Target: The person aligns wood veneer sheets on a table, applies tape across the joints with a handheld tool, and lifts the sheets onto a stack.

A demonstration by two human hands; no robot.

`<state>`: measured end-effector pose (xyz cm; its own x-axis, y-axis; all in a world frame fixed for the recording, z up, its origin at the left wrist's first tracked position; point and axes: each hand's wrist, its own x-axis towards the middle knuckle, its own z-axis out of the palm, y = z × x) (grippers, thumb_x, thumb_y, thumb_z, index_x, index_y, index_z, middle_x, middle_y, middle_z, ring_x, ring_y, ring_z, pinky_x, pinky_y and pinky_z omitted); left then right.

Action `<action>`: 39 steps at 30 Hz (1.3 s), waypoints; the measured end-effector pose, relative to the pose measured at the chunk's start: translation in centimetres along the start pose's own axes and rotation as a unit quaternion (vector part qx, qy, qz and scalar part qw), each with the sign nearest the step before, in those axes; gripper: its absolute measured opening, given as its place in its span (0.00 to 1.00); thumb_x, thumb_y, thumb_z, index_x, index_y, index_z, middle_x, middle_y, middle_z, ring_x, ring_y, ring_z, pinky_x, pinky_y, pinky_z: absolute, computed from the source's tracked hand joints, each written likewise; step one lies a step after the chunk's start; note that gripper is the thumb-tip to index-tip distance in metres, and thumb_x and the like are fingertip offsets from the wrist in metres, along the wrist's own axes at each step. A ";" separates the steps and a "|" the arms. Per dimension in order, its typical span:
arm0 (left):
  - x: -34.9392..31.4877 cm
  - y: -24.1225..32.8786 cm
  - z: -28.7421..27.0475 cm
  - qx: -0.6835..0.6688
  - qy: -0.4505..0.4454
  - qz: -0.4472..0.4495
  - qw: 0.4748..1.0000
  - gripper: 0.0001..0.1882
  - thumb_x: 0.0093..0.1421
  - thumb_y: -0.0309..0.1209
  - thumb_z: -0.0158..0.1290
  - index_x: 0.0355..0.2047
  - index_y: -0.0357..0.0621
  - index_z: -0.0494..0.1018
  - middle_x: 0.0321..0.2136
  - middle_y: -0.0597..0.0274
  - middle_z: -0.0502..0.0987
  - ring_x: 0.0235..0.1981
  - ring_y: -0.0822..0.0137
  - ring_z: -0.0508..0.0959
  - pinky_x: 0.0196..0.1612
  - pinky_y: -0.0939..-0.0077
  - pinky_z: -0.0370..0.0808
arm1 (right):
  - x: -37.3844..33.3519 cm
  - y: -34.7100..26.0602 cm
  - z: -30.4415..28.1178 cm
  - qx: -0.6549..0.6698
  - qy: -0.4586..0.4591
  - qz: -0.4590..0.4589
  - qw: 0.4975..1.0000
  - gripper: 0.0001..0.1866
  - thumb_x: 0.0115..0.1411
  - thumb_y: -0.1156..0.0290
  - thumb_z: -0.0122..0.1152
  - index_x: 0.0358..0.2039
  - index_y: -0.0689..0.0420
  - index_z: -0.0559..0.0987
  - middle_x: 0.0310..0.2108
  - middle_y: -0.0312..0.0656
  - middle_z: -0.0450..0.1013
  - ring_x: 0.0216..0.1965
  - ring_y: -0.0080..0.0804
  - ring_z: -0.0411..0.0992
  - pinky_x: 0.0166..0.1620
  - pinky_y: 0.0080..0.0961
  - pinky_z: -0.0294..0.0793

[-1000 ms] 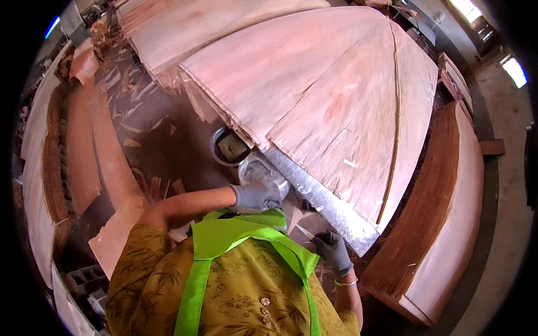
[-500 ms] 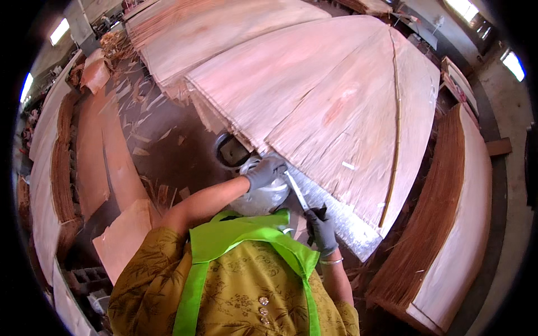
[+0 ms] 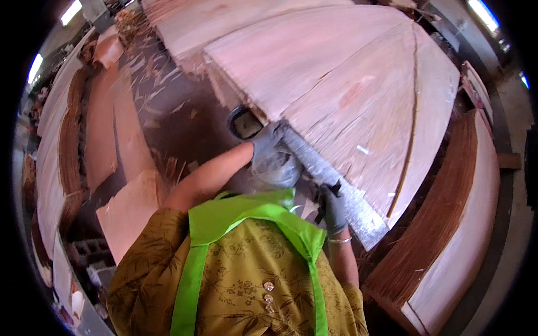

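My left hand, in a grey glove, is at the near left corner of a sheet of pale wood veneer, beside the end of a silvery metal strip. Its fingers are bunched together and blurred; what they hold, if anything, is hidden. Lower right, my right hand, gloved with dark fingertips, is closed beside the same metal strip. I cannot make out what is in it. The veneer is cracked in places, and a small white strip lies on it. Between me and the metal sits a clear plastic-wrapped thing.
A black-rimmed container stands left of the veneer corner. Thick veneer stacks stand at the right and the far left. Loose sheets and scraps lie on the floor to the left.
The white strip stretched between my hands no longer shows. My left hand has moved up toward the veneer corner, and my right hand has shifted slightly right. The view has shifted too.
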<state>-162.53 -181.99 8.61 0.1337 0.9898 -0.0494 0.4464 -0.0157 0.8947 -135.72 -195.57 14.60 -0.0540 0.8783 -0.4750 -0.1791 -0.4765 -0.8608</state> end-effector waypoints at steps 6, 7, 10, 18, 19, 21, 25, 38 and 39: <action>-2.5 2.7 -0.9 -0.171 -0.025 0.022 0.985 0.24 0.60 0.34 0.48 0.56 0.44 0.61 0.49 0.52 0.70 0.49 0.62 0.69 0.50 0.71 0.67 | 0.6 0.7 0.1 -0.039 -0.055 -0.019 0.998 0.07 0.57 0.68 0.57 0.27 0.58 0.75 0.13 0.28 0.62 0.13 0.16 0.57 0.16 0.16 0.53; -3.2 3.5 -0.3 -0.251 -0.107 -0.012 0.962 0.25 0.59 0.33 0.49 0.57 0.44 0.60 0.50 0.53 0.69 0.51 0.63 0.68 0.52 0.71 0.66 | 0.7 0.4 0.5 -0.047 -0.073 -0.018 0.996 0.07 0.57 0.68 0.57 0.27 0.58 0.75 0.14 0.28 0.63 0.13 0.16 0.58 0.17 0.15 0.54; -5.8 5.3 1.7 -0.308 -0.287 -0.032 0.907 0.29 0.56 0.32 0.53 0.58 0.45 0.59 0.52 0.54 0.68 0.53 0.61 0.67 0.54 0.68 0.64 | 1.5 -0.5 1.6 -0.074 -0.140 -0.028 0.987 0.08 0.57 0.67 0.56 0.26 0.57 0.75 0.15 0.29 0.64 0.16 0.16 0.60 0.18 0.15 0.56; -10.0 4.4 -3.9 -0.031 -0.158 0.082 0.984 0.15 0.55 0.32 0.55 0.43 0.41 0.75 0.35 0.61 0.78 0.40 0.68 0.74 0.47 0.72 0.69 | 3.9 -1.1 0.9 0.018 -0.174 0.020 0.984 0.10 0.58 0.66 0.53 0.22 0.55 0.71 0.13 0.30 0.62 0.13 0.18 0.58 0.20 0.17 0.59; -10.2 4.8 -5.0 -0.090 -0.172 0.038 0.980 0.15 0.55 0.31 0.54 0.43 0.41 0.74 0.34 0.62 0.78 0.38 0.70 0.74 0.45 0.74 0.69 | 4.3 -0.5 0.6 0.025 -0.176 0.023 0.984 0.10 0.58 0.66 0.53 0.22 0.55 0.71 0.13 0.30 0.62 0.13 0.18 0.58 0.19 0.17 0.59; -9.5 3.8 -6.4 -0.073 -0.156 0.063 0.983 0.11 0.57 0.28 0.53 0.41 0.40 0.75 0.32 0.65 0.78 0.34 0.79 0.71 0.40 0.81 0.70 | 5.0 0.5 0.9 0.042 -0.180 0.034 0.982 0.10 0.59 0.66 0.53 0.23 0.55 0.72 0.13 0.31 0.62 0.13 0.19 0.59 0.19 0.16 0.59; -9.3 1.3 -8.0 -0.155 -0.126 0.010 0.980 0.09 0.56 0.25 0.53 0.38 0.39 0.76 0.34 0.63 0.76 0.39 0.74 0.72 0.43 0.79 0.70 | 5.5 0.9 3.7 0.027 -0.143 0.088 0.985 0.09 0.59 0.65 0.54 0.26 0.56 0.74 0.13 0.30 0.63 0.13 0.20 0.60 0.18 0.16 0.59; -2.4 -17.3 -12.4 0.072 0.281 -0.124 0.949 0.11 0.46 0.32 0.59 0.31 0.42 0.79 0.50 0.53 0.69 0.47 0.61 0.71 0.50 0.71 0.66 | 18.3 -4.6 2.9 0.043 0.033 -0.100 0.993 0.22 0.62 0.52 0.45 0.46 0.57 0.73 0.28 0.38 0.71 0.20 0.21 0.66 0.23 0.19 0.68; -1.6 -17.7 -12.4 0.072 0.283 -0.143 0.946 0.11 0.45 0.35 0.59 0.30 0.47 0.80 0.53 0.53 0.67 0.52 0.57 0.66 0.55 0.66 0.61 | 17.5 -7.0 5.6 0.116 0.072 -0.107 0.985 0.24 0.63 0.50 0.43 0.48 0.57 0.71 0.35 0.40 0.70 0.29 0.25 0.68 0.32 0.23 0.70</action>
<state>-181.58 -181.50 -1.62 -0.4875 0.8731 0.0012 0.5141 0.2859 0.8087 -140.90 -176.66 13.36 0.1460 0.9349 -0.3235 -0.3919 -0.2456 -0.8866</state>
